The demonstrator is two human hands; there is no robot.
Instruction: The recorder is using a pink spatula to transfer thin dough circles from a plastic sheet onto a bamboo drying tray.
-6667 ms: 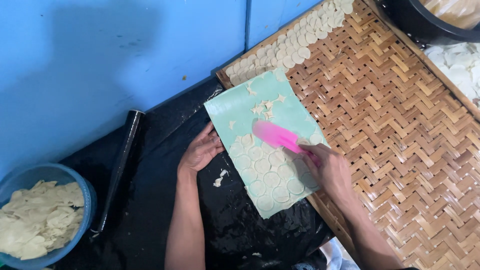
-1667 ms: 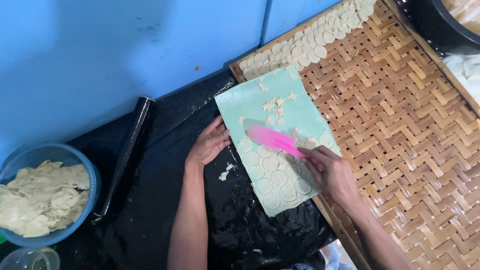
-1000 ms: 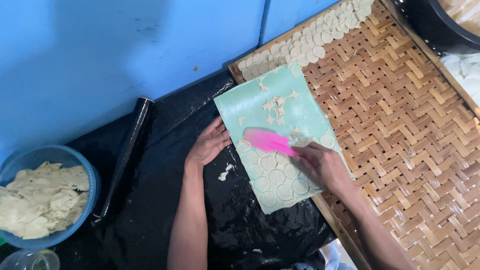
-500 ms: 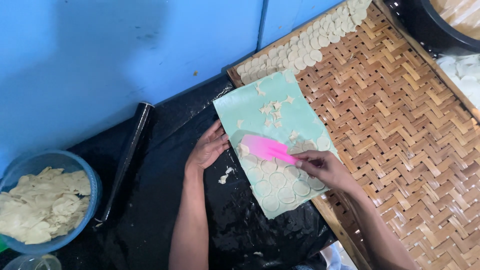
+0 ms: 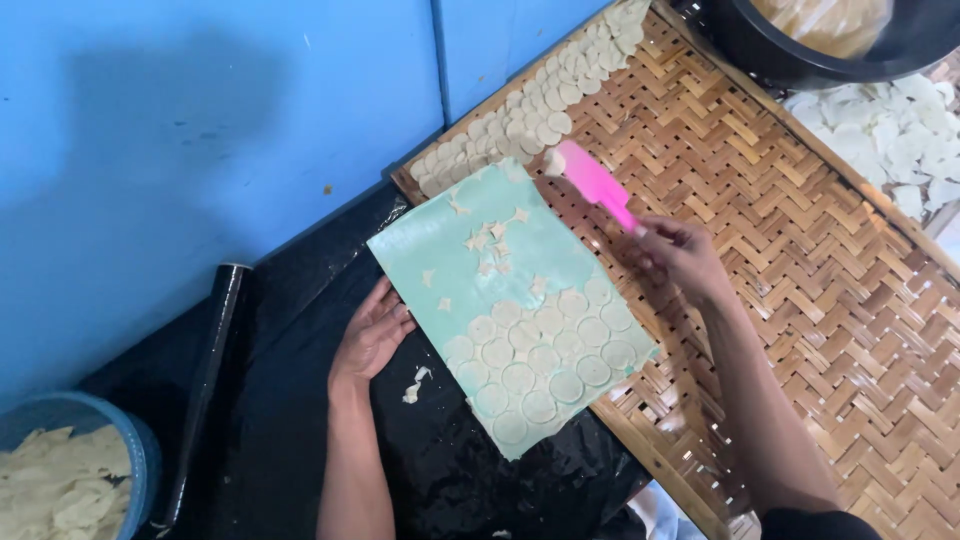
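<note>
Pink spatula (image 5: 590,183) clamped in my right hand (image 5: 678,258) carries a disc to the tray (image 5: 800,300); my left hand (image 5: 372,338), fingers open, steadies the mat (image 5: 520,270).

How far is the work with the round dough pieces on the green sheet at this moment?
Done: a band of dough discs already lies along the far edge of the woven tray. In hand: the right hand holds a pink spatula with its blade by that band, while the left hand rests at the edge of the green sheet. Left: many cut rounds and scraps remain on the sheet.
</note>
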